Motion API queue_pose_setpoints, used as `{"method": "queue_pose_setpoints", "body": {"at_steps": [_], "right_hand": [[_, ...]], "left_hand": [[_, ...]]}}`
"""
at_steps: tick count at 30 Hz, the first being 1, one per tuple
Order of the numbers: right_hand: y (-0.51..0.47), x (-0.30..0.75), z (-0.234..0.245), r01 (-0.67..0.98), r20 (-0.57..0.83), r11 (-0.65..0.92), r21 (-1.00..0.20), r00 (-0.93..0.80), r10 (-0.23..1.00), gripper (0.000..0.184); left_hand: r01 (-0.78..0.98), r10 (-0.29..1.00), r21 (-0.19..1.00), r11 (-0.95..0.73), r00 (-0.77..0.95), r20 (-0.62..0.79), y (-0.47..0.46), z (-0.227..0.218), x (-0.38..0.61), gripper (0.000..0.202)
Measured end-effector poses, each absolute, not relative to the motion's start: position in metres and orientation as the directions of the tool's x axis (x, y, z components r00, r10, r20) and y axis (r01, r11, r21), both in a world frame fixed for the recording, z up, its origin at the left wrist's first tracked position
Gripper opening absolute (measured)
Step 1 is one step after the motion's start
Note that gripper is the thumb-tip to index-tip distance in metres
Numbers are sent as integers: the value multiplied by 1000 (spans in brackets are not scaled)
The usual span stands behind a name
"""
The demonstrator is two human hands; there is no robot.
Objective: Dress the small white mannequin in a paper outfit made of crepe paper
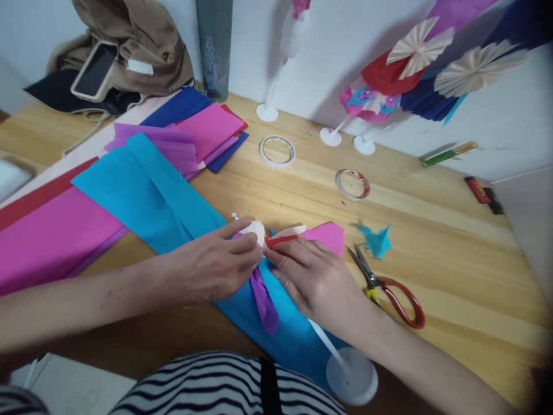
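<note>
Left hand and right hand both pinching the paper figure, just below centre toward 6 o'clock; exact contact hidden by fingers. Its white stand shows at 5 o'clock, upper stem lost under right hand. Red strip partly covered by right fingers. Scissors at 4 o'clock on worktop. 12 o'clock figure cut off at top. 9 o'clock white object cropped, can't ID.
</note>
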State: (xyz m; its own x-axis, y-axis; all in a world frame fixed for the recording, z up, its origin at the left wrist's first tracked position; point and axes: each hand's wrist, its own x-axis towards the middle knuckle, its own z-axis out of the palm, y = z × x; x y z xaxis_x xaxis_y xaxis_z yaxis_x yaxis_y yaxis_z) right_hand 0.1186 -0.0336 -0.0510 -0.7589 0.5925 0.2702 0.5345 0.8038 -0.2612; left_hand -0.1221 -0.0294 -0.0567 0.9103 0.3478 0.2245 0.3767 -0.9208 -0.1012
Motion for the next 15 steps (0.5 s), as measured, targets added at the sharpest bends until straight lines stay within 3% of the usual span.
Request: {"method": "queue_pose_setpoints", "body": {"at_steps": [9,11,15], "right_hand": [[-20,129,-48,485,202,664,-569,-701,684,25],[-14,134,-48,507,206,635,-583,-664,719,25],[8,144,-52,622,200,609,-491,-601,774,25]], "left_hand": [[329,365,184,-926,905,219,-15,-51,-129,19],[318,361,208,-925,906,222,-14,-52,-130,18],[281,347,260,-924,901,261,-15,-55,-130,18]]}}
